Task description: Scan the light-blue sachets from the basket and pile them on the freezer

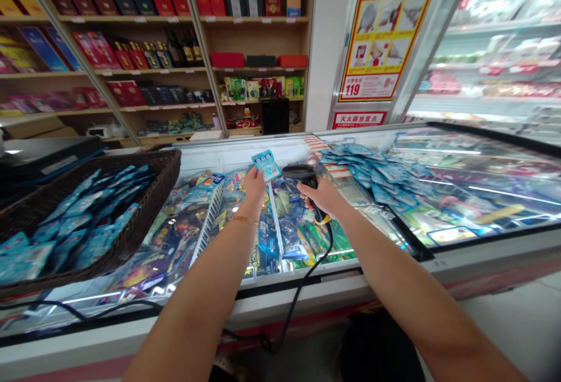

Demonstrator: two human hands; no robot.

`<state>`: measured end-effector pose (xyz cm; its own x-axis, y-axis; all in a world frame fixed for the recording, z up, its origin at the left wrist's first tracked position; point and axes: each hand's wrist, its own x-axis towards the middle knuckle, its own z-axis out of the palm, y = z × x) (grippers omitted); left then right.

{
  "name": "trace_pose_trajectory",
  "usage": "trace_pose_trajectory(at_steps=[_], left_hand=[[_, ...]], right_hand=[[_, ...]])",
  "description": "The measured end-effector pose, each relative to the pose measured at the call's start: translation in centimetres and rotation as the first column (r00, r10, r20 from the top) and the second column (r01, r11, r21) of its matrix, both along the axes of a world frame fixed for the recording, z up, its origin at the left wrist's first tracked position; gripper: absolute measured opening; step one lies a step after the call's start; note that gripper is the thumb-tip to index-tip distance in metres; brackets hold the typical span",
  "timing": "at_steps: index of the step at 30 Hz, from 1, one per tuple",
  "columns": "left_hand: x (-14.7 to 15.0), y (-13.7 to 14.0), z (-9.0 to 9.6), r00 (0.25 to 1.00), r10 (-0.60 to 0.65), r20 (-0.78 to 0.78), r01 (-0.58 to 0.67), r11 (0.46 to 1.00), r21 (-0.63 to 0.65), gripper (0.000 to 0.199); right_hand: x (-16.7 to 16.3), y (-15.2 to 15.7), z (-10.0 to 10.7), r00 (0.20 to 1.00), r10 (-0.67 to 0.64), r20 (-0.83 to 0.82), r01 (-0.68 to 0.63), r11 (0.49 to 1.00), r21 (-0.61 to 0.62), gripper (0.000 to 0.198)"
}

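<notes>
My left hand (254,184) pinches a small light-blue packet (266,165) by its lower left edge, above the freezer chest. Beside it, my right hand (323,196) is wrapped round the handle of a black and yellow barcode scanner (302,173). The scanner's head points left toward the packet, a short gap apart. Its black cable (302,285) hangs down over the freezer's front edge. On the left, a brown wicker basket (169,180) holds many similar blue packets. Another pile of blue packets (372,172) lies on the freezer's glass lid to the right.
The freezer chest (464,247) stretches across the view, with bagged goods and white wire dividers (205,230) inside. Shelves (144,20) of boxes and bottles stand behind. A red and yellow poster (385,31) hangs on the wall, and a lit cooler (499,61) stands at right.
</notes>
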<state>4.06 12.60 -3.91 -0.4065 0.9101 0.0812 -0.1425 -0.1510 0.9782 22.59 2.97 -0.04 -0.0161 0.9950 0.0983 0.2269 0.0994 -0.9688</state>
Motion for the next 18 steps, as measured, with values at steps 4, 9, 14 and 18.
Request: trace_pose_trajectory(at_steps=[4, 9, 14, 18], left_hand=[[-0.2, 0.4, -0.7, 0.991, -0.031, -0.131, 0.041, 0.996, 0.079, 0.015], [-0.5, 1.0, -1.3, 0.971, -0.046, -0.236, 0.076, 0.99, 0.118, 0.022], [-0.5, 1.3, -1.5, 0.971, -0.039, -0.237, 0.074, 0.987, 0.142, 0.022], [-0.4, 1.3, -1.5, 0.972, -0.037, -0.232, 0.07, 0.988, 0.137, 0.019]], right_hand=[[0.0, 0.1, -0.1, 1.0, 0.004, 0.016, -0.004, 1.0, -0.007, 0.02], [-0.1, -0.2, 0.2, 0.998, 0.003, 0.06, -0.001, 1.0, -0.032, 0.02], [0.1, 0.0, -0.2, 0.997, 0.018, 0.074, -0.016, 1.0, -0.026, 0.021], [0.4, 0.6, -0.9, 0.998, 0.026, 0.065, -0.025, 1.0, -0.003, 0.019]])
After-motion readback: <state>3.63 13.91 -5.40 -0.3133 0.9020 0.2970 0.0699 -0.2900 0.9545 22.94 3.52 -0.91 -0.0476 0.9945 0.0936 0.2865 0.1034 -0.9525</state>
